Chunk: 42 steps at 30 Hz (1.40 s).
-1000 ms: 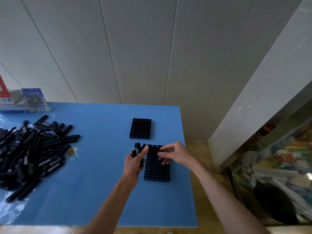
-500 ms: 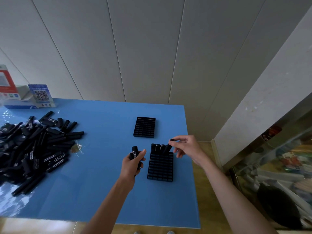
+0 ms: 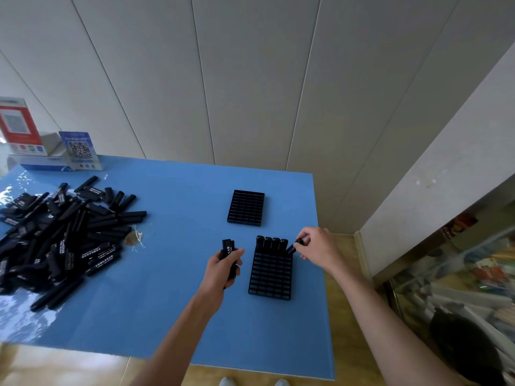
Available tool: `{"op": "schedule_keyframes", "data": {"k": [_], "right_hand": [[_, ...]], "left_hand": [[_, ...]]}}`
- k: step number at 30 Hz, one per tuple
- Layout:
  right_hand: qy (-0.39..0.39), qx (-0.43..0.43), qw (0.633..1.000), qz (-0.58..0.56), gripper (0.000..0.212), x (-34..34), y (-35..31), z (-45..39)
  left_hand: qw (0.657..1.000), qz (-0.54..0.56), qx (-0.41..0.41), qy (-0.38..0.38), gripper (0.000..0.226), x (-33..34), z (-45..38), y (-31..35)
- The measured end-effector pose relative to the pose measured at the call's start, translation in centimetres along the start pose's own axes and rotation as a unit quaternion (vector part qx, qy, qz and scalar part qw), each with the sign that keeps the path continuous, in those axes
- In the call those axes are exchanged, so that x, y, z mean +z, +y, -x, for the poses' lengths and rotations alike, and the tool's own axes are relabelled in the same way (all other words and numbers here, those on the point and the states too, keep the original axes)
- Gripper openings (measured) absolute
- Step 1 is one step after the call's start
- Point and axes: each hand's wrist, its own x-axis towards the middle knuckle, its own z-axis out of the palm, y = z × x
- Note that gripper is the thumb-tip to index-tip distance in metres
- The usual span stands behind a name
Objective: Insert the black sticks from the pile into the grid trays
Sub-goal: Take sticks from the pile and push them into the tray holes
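Where sticks (image 3: pixel 271 243) stand, near tray (image 3: pixel 271 277).

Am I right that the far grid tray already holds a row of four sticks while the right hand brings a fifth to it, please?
Not quite: the head view shows the far grid tray with no sticks. The row of four sticks stands in the near grid tray, and the right hand brings the fifth stick there.

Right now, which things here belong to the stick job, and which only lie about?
Job: pile of black sticks; near tray; far tray; stick pinched by right hand; sticks in left hand.
Lying about: QR card; red-and-white box; plastic wrapper.
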Motion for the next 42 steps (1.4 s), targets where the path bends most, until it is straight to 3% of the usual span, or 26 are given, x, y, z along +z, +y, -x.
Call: {"op": "schedule_keyframes", "data": {"k": [3,8,14,21,26,29,33,36,39,42], "right_hand": [[0.01,-0.025,0.999,0.037,0.007,0.0,0.0,-0.5],[-0.013,-0.074,0.994,0.076,0.014,-0.1,-0.1,-0.8],[-0.034,-0.076,0.992,0.096,0.015,0.7,-0.1,-1.1],[-0.016,-0.078,0.993,0.091,0.011,1.3,0.3,-1.7],[-0.012,-0.071,0.994,0.081,0.026,1.7,0.5,-1.7],[0.041,-0.06,0.996,0.045,0.037,1.6,0.0,-1.0],[0.12,-0.081,0.988,-0.061,0.013,1.0,-2.3,-0.3],[0.049,-0.093,0.987,-0.12,0.016,0.7,-4.4,0.3],[-0.051,-0.115,0.984,-0.125,0.029,1.0,-5.9,0.9],[-0.099,-0.134,0.979,-0.115,0.032,1.8,-6.7,1.3]], "left_hand": [[0.999,0.029,-0.027,0.001,0.007,0.0,-0.2,0.1],[0.999,0.033,-0.03,-0.008,0.017,0.0,-0.4,0.0],[1.0,0.003,-0.006,-0.027,0.03,0.0,-0.5,-0.2],[0.998,0.034,-0.032,-0.031,0.028,0.3,-0.4,0.2],[0.999,-0.011,0.004,-0.049,0.025,0.1,0.2,0.5],[0.997,-0.034,0.015,-0.062,0.031,0.1,0.4,0.6],[0.999,-0.025,0.009,-0.045,0.031,0.3,0.3,0.3],[0.999,-0.011,0.003,-0.033,0.031,0.5,-0.1,0.1],[0.999,-0.014,0.007,-0.046,0.032,0.8,-0.1,0.2],[0.998,-0.032,0.016,-0.059,0.037,0.9,-0.1,0.2]]}}
